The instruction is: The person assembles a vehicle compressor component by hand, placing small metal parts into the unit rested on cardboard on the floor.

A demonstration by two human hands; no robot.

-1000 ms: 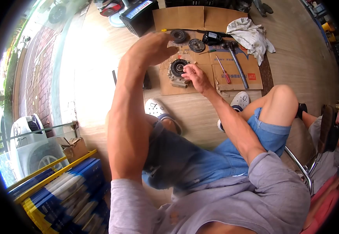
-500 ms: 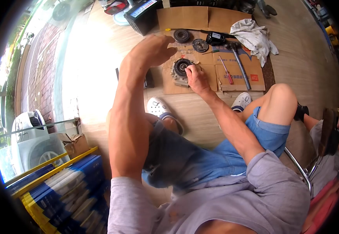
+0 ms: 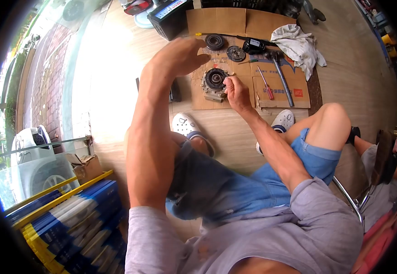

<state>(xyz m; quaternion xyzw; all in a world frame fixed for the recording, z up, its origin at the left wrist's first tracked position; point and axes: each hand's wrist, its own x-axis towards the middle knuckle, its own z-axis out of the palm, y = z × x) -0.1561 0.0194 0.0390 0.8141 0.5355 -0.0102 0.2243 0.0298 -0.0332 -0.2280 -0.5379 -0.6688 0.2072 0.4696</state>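
Note:
A metal compressor body (image 3: 214, 97) with a round black face (image 3: 216, 78) stands on flattened cardboard (image 3: 239, 84). Just at the right edge of that face is my right hand (image 3: 237, 92), its thumb and fingers pinched together; whatever lies between them is too small to make out. My left hand (image 3: 184, 54) hovers to the upper left, holding nothing visible, thumb apart from the fingers. Its fingertips come close to a black grooved pulley (image 3: 214, 42). Right of the pulley lies a dark round plate (image 3: 236, 53).
A red-handled screwdriver (image 3: 266, 84), a hammer (image 3: 283, 82), a black device with a small screen (image 3: 253, 45) and a white rag (image 3: 296, 45) lie on the right. A car battery (image 3: 169, 20) stands behind. Yellow-and-blue boxes (image 3: 75, 223) fill a rack lower left. Another person's leg (image 3: 363, 146) shows at right.
My right hand has shifted slightly right, from over the compressor's black face to its edge, uncovering more of it. My left hand stays almost in place.

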